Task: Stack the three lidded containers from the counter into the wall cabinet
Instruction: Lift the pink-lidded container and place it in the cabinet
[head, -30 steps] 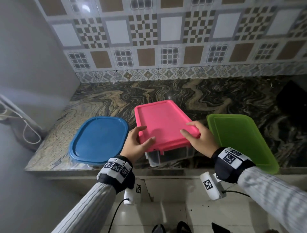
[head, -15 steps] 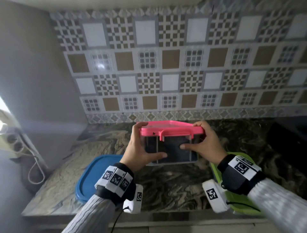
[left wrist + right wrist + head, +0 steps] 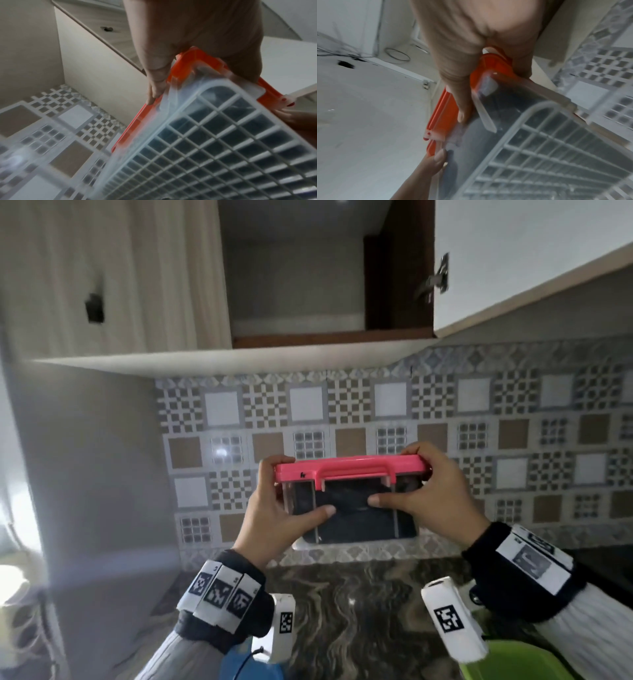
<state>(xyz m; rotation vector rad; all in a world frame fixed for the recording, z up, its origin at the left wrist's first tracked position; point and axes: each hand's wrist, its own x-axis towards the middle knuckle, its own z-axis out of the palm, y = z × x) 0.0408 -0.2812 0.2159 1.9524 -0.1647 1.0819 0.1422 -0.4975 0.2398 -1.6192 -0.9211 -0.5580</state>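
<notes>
Much of what you had on the desk [image 3: 359, 611] was cut off: only a blue sliver of one lidded container [image 3: 250, 667] showed at the bottom edge behind your left wrist, and a green corner of another [image 3: 513, 662] at the bottom right, so neither one's full shape could be made out. Your fingers on the far side of the pink-lidded container [image 3: 356, 498] were hidden behind it in the head view.

Your left hand [image 3: 274, 508] gripped the container's left end, thumb across the clear front wall and fingers curled over the pink lid [image 3: 349, 469]. Your right hand [image 3: 428, 494] held the right end the same way. You held the container up in the air in front of the tiled wall [image 3: 513, 440], well above the desk and below the open wall cabinet [image 3: 294, 285], whose inside looked dim and hard to read.

The wrist views gave you what the head view could not: the container's underside, a clear ribbed grid [image 3: 223, 142] with something dark inside, and the lid looking orange there rather than pink. Both wrist views were blurred. The head view alone showed the cabinet door hinge [image 3: 436, 280] at upper right.

A small dark mark sat on the lid's front edge, too small to read; the square coded tags on your wristbands [image 3: 219, 594] carried no legible words.
</notes>
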